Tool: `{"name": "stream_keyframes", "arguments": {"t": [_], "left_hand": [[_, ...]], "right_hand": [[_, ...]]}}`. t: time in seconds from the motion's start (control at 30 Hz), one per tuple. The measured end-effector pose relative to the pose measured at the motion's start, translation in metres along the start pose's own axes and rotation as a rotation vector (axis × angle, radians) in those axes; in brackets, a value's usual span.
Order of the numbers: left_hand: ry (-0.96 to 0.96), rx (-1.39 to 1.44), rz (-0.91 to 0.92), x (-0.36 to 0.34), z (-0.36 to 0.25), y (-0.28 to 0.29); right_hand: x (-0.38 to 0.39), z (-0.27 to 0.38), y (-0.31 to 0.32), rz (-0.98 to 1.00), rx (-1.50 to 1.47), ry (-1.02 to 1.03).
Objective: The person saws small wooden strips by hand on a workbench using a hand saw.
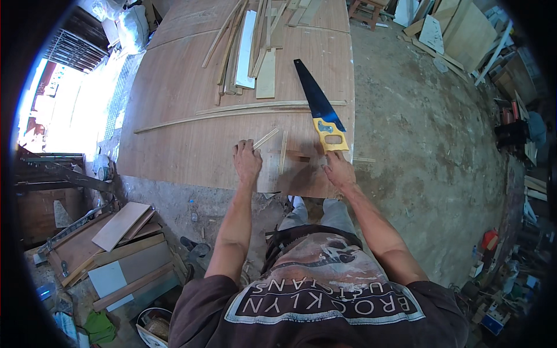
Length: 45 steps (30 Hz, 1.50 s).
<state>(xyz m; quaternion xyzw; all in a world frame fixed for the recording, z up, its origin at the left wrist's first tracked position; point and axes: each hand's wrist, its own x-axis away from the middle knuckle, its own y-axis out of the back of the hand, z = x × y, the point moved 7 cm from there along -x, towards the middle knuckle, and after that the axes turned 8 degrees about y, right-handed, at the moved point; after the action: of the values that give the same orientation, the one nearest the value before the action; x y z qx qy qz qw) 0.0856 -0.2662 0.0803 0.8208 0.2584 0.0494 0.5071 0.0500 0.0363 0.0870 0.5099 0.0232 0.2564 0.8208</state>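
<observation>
My left hand (248, 162) is closed around the near end of a short, thin wood strip (267, 138) at the table's near side. The strip points away and to the right. A second short strip (283, 152) lies just right of it. My right hand (339, 171), near the table's right corner, has its fingers on the lower end of the yellow handle of a handsaw (320, 107). The saw's dark blade points away and slightly left, across the ends of two long thin strips (232, 113). My right fingertips are partly hidden.
Wooden slats and a white board (246, 52) are heaped farther back on the plywood table (180, 139). Board offcuts (127, 261) are stacked on the floor at left, beside a bucket (154, 325). Panels (464, 37) lean at the far right; clutter lines the right wall.
</observation>
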Motion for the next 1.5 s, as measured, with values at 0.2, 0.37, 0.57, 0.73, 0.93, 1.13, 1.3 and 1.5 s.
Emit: {"name": "stream_keyframes", "arguments": {"t": [0.2, 0.37, 0.57, 0.73, 0.93, 1.13, 1.3, 1.5], "left_hand": [[0.262, 0.039, 0.290, 0.012, 0.037, -0.018], [0.357, 0.052, 0.260, 0.050, 0.042, -0.007], [0.380, 0.161, 0.175, 0.076, 0.042, -0.013], [0.311, 0.161, 0.095, 0.079, 0.028, -0.018], [0.279, 0.247, 0.183, 0.076, 0.017, -0.028], [0.283, 0.495, 0.181, 0.097, 0.041, -0.021], [0.423, 0.565, 0.229, 0.102, 0.054, -0.013], [0.332, 0.326, 0.035, 0.076, 0.026, 0.007]], "right_hand": [[-0.022, 0.033, -0.024, -0.085, -0.052, 0.196], [-0.059, 0.048, -0.062, -0.098, 0.043, 0.300], [-0.072, 0.046, -0.074, 0.100, 0.135, 0.324], [-0.067, 0.063, -0.057, 0.076, 0.124, 0.396], [-0.078, 0.077, -0.064, 0.124, 0.128, 0.380], [-0.081, 0.087, -0.087, 0.132, 0.119, 0.424], [-0.080, 0.085, -0.090, 0.115, 0.118, 0.422], [-0.075, 0.093, -0.090, 0.112, 0.112, 0.428]]}}
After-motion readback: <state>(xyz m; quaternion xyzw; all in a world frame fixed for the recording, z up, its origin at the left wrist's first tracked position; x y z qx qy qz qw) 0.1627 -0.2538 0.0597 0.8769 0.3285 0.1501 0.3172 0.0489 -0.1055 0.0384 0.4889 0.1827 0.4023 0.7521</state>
